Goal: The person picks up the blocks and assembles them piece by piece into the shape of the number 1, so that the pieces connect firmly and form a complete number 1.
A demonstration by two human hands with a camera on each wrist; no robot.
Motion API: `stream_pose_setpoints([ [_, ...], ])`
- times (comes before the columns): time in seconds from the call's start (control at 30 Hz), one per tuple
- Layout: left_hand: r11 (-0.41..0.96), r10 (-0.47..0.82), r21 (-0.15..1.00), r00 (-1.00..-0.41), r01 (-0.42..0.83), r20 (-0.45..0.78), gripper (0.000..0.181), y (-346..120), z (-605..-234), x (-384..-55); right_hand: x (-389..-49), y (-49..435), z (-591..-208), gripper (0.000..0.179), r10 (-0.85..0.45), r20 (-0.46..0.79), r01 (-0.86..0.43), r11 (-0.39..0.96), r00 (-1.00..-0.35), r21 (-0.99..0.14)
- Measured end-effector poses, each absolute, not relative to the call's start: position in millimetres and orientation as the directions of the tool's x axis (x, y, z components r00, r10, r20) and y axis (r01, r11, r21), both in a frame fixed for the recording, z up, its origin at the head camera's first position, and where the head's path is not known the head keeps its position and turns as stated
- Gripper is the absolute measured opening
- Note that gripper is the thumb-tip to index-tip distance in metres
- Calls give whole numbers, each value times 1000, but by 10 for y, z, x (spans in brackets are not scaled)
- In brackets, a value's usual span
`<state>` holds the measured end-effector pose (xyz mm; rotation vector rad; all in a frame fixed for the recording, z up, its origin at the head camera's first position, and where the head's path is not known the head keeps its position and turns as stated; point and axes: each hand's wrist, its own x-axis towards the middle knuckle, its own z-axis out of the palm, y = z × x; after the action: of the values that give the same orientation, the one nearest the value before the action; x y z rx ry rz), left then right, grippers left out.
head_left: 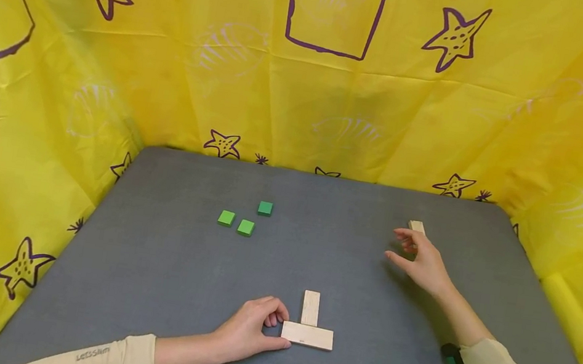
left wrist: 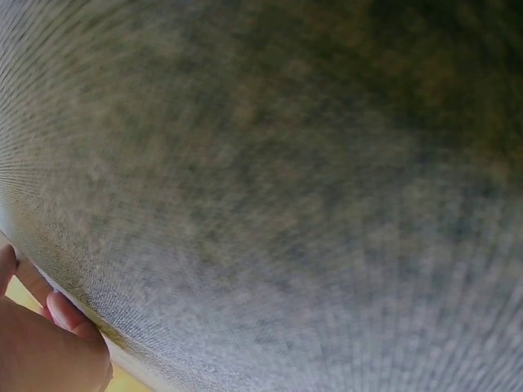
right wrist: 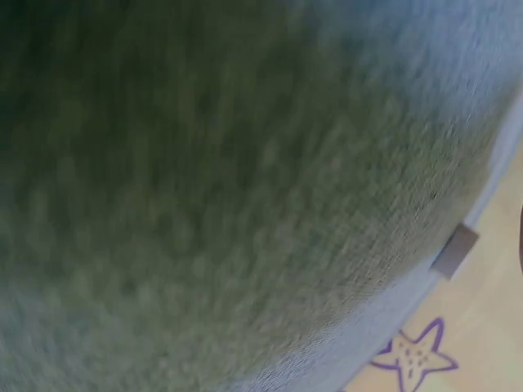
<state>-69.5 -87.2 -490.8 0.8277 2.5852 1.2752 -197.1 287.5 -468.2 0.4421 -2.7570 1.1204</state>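
Note:
Two pale wooden blocks form a T near the front of the table: a lying crosswise block [head_left: 311,336] and a lengthwise block [head_left: 310,308] meeting its far long side. My left hand [head_left: 251,329] pinches the left end of the crosswise block, thumb at the near corner and fingertips at the far one. In the left wrist view, part of this hand [left wrist: 49,343] shows at the lower left. Farther off, my right hand [head_left: 425,266] reaches over the table with thumb and fingers apart, overlapping a third wooden block [head_left: 416,226]. The right wrist view shows that block [right wrist: 455,251] apart from any fingers.
Three small green square tiles lie left of centre: a light one [head_left: 226,218], another light one [head_left: 246,228] and a darker one [head_left: 265,208]. A dark and green object [head_left: 452,356] is partly hidden by the right sleeve. Yellow curtains [head_left: 307,109] enclose the grey table [head_left: 172,271].

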Motion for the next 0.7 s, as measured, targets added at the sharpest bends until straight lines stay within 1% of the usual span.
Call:
stream_pose_setpoints([
  [0.3, 481, 532, 766, -837, 426, 132, 34, -876, -4905, -690, -2020, 3001, -4670, 51, -180, 218, -281, 696, -959, -661],
  [0.7, 486, 536, 775, -838, 404, 100, 33, -879, -4892, -694, -2062, 3182, -4663, 54, -119, 223, -237, 737, -967, -632],
])
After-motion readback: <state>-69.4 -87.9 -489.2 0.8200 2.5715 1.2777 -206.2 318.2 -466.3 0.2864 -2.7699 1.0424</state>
